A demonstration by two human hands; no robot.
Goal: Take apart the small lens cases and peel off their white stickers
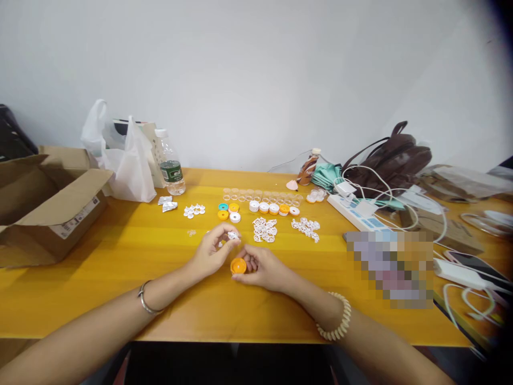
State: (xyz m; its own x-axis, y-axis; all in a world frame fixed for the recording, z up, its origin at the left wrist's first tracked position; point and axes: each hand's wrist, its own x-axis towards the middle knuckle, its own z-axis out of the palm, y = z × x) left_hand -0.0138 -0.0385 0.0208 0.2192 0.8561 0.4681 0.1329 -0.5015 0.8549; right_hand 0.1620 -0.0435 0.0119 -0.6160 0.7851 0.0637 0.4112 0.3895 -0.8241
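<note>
My left hand (212, 250) pinches a small white plastic piece (232, 235) between thumb and fingertips, just above the yellow table (120, 256). My right hand (262, 267) curls around an orange round cap (238, 266), held open side up, right below the white piece. The two hands nearly touch at the table's middle. A metal bangle is on my left wrist, a bead bracelet on my right. Behind the hands lie piles of white pieces (265, 229) and a row of orange, white and teal caps (273, 208).
An open cardboard box (48, 208) stands at the left. White plastic bags (128, 160) and a water bottle (171, 170) are behind. A power strip (356, 214) with cables, a brown bag (393, 155) and a pixelated patch (390, 264) fill the right side.
</note>
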